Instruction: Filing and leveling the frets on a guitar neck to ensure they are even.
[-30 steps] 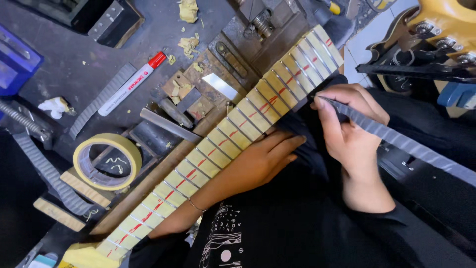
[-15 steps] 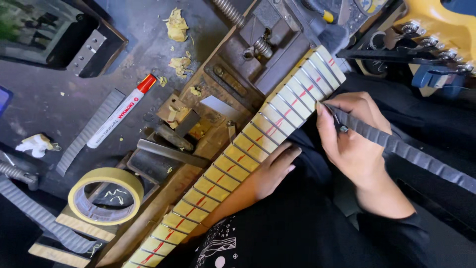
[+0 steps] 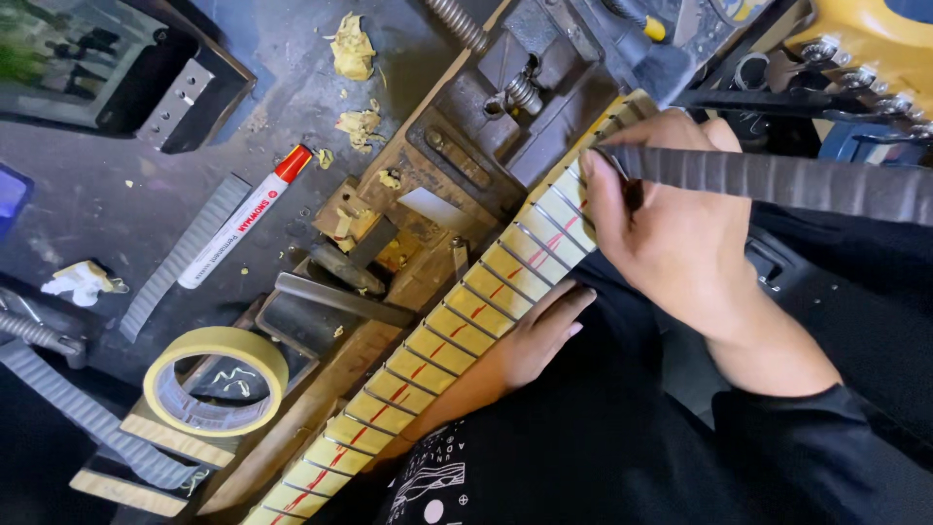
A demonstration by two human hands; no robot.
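The right hand (image 3: 680, 233) had its grip closed on a long dark ridged file (image 3: 777, 180), fingers wrapped round the near end, with the tip pressed against the upper frets of a guitar neck (image 3: 457, 340). The file ran off to the right edge of the view, lying across the back of the hand. The neck lay slantwise on the table (image 3: 117, 233), from the lower left up to the right. Its fretboard was covered in yellowish tape between the metal frets, and a red line ran along its middle. The left hand (image 3: 525, 345) rested flat against the near edge of the neck, fingers stretched out and holding nothing.

Just beyond the neck sat a rusty metal vise (image 3: 486, 136), close against its far side. A red-capped white marker (image 3: 243, 219) lay further left, beside a grey ridged strip (image 3: 180, 258). A roll of masking tape (image 3: 216, 381) sat near the lower end of the neck, on wooden blocks. Crumpled scraps of tape (image 3: 352, 49) lay scattered on the dark tabletop. Part of a yellow guitar body (image 3: 875, 29) showed at the upper right.
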